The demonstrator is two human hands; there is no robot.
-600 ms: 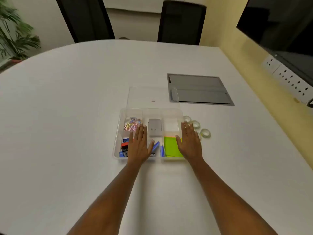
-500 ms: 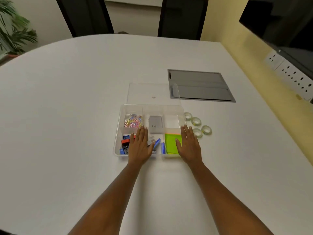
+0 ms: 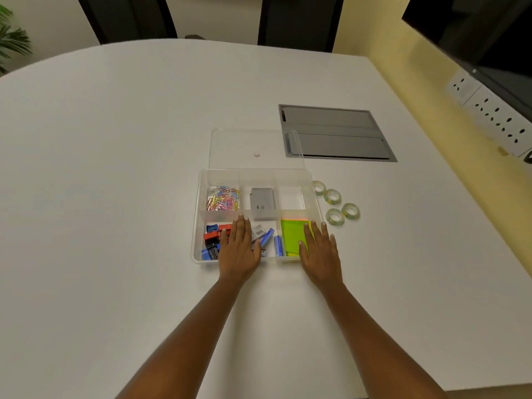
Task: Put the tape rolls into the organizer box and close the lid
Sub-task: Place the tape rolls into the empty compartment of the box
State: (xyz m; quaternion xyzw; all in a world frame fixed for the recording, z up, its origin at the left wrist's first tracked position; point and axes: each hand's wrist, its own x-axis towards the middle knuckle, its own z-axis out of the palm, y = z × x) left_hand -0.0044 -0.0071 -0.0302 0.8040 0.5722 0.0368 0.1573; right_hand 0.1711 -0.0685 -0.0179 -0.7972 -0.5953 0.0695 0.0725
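Four tape rolls (image 3: pixel 334 216) lie on the worktop (image 3: pixel 115 168) just right of the box (image 3: pixel 201 214), up-right of the right hand (image 3: pixel 319 251), the nearer one. Both hands' fingers (image 3: pixel 324 230) lie flat, holding nothing; left hand (image 3: pixel 239 249) sits lower-centre.

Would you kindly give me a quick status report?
Left hand, right hand flat, empty, over organizer box. Four tape rolls outside. Lid off. Nothing blocking.

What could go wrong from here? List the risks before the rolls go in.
The only empty compartment looks tight for four tape rolls; stacked rolls might stop the lid shutting. The right hand, reaching over the box wall, may nudge the organizer box into the nearest rolls.
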